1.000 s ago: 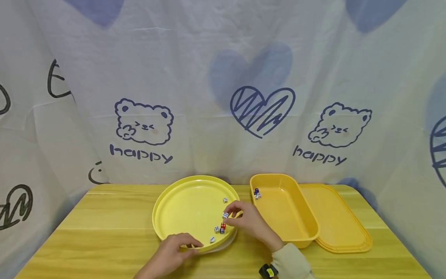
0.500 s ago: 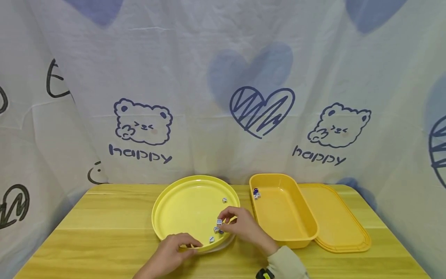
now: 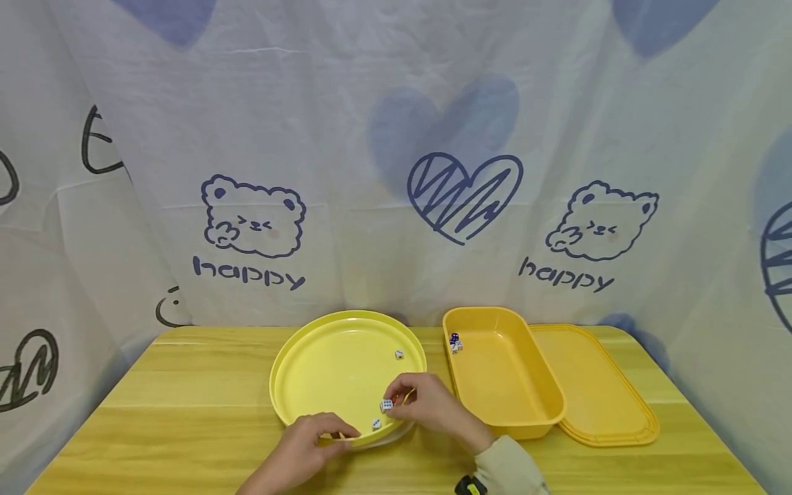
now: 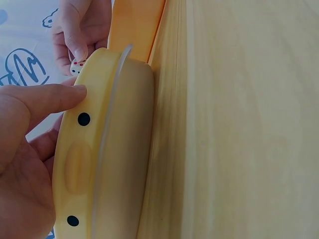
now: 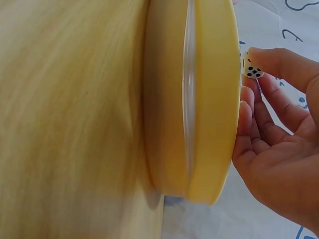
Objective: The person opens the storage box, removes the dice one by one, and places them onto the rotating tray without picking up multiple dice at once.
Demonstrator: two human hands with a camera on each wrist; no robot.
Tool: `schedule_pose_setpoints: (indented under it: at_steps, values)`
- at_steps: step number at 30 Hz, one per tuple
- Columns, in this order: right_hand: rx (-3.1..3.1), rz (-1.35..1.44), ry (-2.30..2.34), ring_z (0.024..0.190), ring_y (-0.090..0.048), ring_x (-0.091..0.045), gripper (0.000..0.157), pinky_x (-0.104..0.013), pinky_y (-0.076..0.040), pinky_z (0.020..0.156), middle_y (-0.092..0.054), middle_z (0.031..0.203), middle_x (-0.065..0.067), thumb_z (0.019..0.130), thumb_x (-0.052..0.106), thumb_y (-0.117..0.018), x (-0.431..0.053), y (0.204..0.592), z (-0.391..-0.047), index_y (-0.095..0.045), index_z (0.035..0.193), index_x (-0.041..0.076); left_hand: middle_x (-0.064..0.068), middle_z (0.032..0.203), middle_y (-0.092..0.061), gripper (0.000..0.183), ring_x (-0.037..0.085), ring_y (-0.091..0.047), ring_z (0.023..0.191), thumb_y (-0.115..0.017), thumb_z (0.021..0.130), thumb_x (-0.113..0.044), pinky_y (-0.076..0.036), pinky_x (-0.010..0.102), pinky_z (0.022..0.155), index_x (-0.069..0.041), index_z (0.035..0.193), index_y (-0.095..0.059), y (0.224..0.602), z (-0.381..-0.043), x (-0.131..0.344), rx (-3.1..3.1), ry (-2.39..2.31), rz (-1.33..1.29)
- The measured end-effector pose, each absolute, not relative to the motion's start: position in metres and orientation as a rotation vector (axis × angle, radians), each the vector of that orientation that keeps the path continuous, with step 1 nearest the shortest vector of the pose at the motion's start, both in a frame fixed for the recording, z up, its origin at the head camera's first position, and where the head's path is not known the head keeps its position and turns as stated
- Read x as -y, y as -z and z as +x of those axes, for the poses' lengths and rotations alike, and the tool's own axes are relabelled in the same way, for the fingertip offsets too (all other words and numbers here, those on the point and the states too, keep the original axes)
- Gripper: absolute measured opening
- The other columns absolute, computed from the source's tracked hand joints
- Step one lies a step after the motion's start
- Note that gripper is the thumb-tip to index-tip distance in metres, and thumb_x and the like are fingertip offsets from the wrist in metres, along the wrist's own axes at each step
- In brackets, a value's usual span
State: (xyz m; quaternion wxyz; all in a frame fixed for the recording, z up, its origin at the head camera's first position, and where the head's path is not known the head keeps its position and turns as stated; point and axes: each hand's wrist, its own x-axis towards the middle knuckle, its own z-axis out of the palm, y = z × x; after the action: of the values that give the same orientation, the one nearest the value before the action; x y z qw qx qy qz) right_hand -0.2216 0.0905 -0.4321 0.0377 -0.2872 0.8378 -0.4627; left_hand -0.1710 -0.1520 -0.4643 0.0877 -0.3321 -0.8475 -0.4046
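Note:
A round yellow tray (image 3: pixel 328 371) stands on the table, and my left hand (image 3: pixel 306 440) grips its near rim. In the left wrist view the thumb (image 4: pixel 55 97) lies along the outer side wall. Over the tray's right side my right hand (image 3: pixel 430 405) pinches a white die (image 3: pixel 386 405) between thumb and forefinger. The right wrist view shows dark pips on this die (image 5: pixel 253 70). Part of a red die (image 3: pixel 395 399) shows behind the fingers; other dice there are hidden. One white die (image 3: pixel 376 425) lies near the front rim, another white die (image 3: pixel 399 355) farther back.
Right of the tray stands an orange-yellow rectangular box (image 3: pixel 504 385) with several blue and white dice (image 3: pixel 456 343) in its far left corner. Its flat lid (image 3: pixel 600 385) lies beside it on the wooden table (image 3: pixel 185 412). A printed cloth (image 3: pixel 359 268) hangs behind.
My right hand has moved down and slightly left with the white die, toward the dice at the tray's near right, now covering most of them. The left hand has stayed on the rim.

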Motion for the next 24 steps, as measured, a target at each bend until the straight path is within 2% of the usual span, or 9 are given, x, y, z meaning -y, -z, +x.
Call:
schedule_pose_setpoints:
  at_steps: [24]
  values:
    - [-2.554,-0.869,1.447,0.069,-0.052,-0.007,0.013,-0.021,-0.046,0.065,-0.057,0.074,0.005,0.078,0.006,-0.079,-0.0923,0.4315,-0.2241,-0.069,0.086,0.004,-0.009,0.090,-0.069,0.010,0.003,-0.058,0.081,-0.072,0.086,-0.009,-0.050,0.027,0.070,-0.012,0.095,-0.075,0.4594,-0.1704,0.1518,2.549,1.225,-0.968]
